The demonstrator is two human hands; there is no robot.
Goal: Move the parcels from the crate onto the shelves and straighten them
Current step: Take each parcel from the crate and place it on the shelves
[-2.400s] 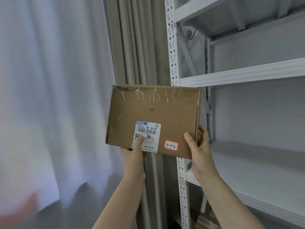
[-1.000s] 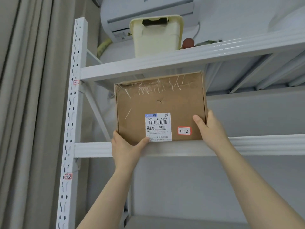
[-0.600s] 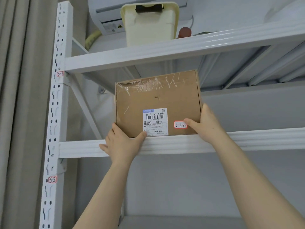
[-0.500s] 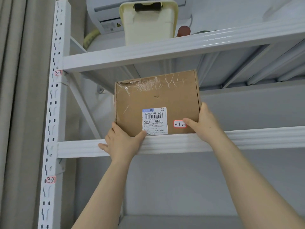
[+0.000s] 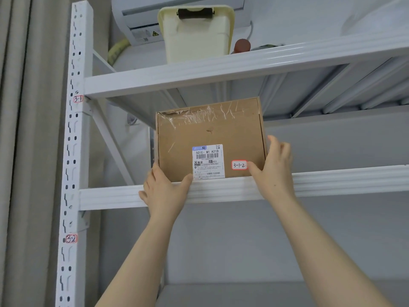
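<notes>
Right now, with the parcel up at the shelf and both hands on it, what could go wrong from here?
1. The parcel stands upright at the shelf lip. Its bottom edge is hidden behind the lip, so how well it is seated is unclear. If released early, it may tip forward and fall.
2. The left hand and right hand grip only the lower corners, so the tall top could swing while it is pushed in.
</notes>
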